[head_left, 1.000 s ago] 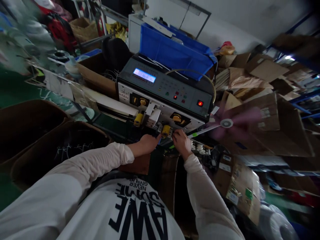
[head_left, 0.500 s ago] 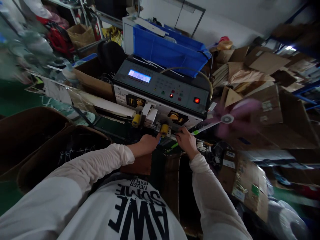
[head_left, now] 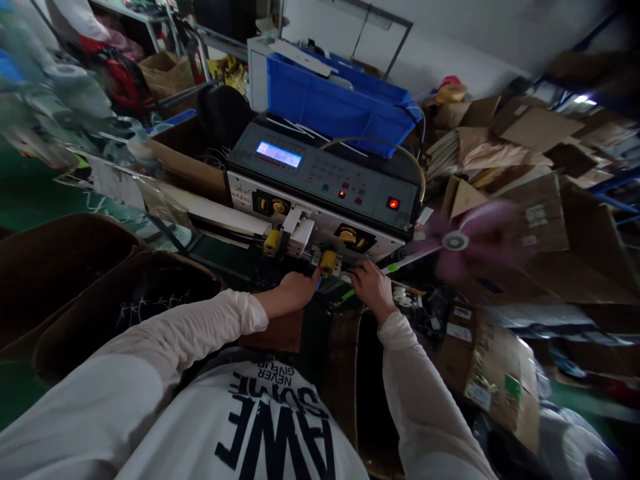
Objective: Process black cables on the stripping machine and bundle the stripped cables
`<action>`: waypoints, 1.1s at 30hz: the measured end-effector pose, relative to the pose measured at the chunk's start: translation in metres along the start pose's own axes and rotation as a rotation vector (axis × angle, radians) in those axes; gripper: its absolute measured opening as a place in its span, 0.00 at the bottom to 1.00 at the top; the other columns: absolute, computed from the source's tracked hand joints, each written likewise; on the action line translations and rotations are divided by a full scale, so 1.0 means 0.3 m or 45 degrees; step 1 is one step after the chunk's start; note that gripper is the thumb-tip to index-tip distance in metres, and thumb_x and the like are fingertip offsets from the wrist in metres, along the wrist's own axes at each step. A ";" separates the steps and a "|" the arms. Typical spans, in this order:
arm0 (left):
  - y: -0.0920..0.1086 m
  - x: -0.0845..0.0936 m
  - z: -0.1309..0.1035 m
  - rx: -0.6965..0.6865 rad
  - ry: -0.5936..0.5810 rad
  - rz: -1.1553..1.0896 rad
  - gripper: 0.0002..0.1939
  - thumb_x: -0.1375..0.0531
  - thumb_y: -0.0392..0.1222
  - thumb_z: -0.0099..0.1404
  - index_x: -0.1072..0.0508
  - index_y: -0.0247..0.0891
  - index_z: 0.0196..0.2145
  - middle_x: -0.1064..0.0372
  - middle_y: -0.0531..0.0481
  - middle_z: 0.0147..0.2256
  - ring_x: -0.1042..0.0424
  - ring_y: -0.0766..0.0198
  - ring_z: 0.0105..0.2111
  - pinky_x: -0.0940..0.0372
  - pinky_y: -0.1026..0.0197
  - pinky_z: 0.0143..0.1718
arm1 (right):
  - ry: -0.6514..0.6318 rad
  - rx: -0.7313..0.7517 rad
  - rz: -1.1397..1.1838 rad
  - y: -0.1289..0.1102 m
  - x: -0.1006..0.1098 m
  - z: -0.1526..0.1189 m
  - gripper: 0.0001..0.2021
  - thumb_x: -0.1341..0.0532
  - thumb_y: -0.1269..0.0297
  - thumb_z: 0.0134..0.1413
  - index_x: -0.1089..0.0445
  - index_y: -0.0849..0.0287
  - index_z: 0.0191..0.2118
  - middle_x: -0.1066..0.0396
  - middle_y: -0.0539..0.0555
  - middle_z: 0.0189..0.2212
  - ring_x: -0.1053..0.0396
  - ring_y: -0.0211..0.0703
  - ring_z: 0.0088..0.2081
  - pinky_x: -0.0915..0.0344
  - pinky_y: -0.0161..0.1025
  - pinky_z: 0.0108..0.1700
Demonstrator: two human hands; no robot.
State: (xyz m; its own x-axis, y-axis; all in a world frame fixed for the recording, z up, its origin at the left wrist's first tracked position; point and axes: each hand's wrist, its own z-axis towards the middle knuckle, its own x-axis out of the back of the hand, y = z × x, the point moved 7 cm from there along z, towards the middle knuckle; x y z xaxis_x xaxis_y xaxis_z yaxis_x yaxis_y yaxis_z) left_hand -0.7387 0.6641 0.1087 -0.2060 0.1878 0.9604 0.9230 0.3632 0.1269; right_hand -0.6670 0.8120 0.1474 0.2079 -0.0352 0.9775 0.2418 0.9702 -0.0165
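Between both hands' fingers (head_left: 317, 274), yellow cylinder (head_left: 328, 261)

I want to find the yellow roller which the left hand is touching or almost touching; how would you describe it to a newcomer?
Find the machine with the lit screen, before the blue bin. Low on its front, the yellow roller sits between both hands. Its twin is further left; only this one has the left hand's fingertip at it.

L hand (head_left: 299, 291) at R yellow knob (head_left: 328, 261), R hand (head_left: 373, 288) near machine's (head_left: 320, 180) lower edge.
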 end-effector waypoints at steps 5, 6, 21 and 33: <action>-0.004 0.000 -0.008 -0.021 0.023 -0.002 0.35 0.48 0.29 0.62 0.56 0.24 0.64 0.25 0.33 0.32 0.24 0.49 0.34 0.33 0.56 0.31 | 0.083 -0.064 0.089 0.024 0.004 -0.016 0.12 0.47 0.62 0.60 0.26 0.58 0.38 0.32 0.56 0.44 0.33 0.42 0.42 0.38 0.36 0.36; -0.005 0.000 -0.009 -0.025 0.026 0.000 0.35 0.47 0.29 0.61 0.56 0.24 0.64 0.25 0.33 0.32 0.24 0.50 0.34 0.33 0.56 0.31 | 0.096 -0.064 0.106 0.026 0.004 -0.020 0.12 0.47 0.62 0.60 0.26 0.58 0.38 0.32 0.56 0.44 0.33 0.42 0.42 0.37 0.36 0.38; 0.002 0.017 0.003 -0.037 -0.016 0.075 0.34 0.47 0.29 0.61 0.53 0.24 0.63 0.25 0.33 0.33 0.24 0.50 0.35 0.34 0.57 0.32 | -0.091 -0.035 0.001 -0.054 -0.004 0.029 0.14 0.48 0.64 0.61 0.27 0.53 0.44 0.34 0.54 0.49 0.36 0.44 0.46 0.39 0.35 0.35; 0.002 0.018 0.003 0.005 -0.004 0.057 0.33 0.48 0.29 0.61 0.52 0.24 0.64 0.25 0.31 0.34 0.24 0.48 0.35 0.33 0.55 0.32 | -0.119 -0.038 -0.031 -0.038 0.007 0.024 0.13 0.48 0.65 0.59 0.25 0.56 0.39 0.32 0.55 0.48 0.33 0.43 0.42 0.41 0.35 0.33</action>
State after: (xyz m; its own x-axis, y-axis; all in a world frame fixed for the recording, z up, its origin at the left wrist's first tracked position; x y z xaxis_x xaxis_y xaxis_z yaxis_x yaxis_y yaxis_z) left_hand -0.7397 0.6661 0.1138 -0.1653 0.2068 0.9643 0.9301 0.3580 0.0827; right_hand -0.6762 0.8027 0.1512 0.1125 -0.0351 0.9930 0.2741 0.9617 0.0029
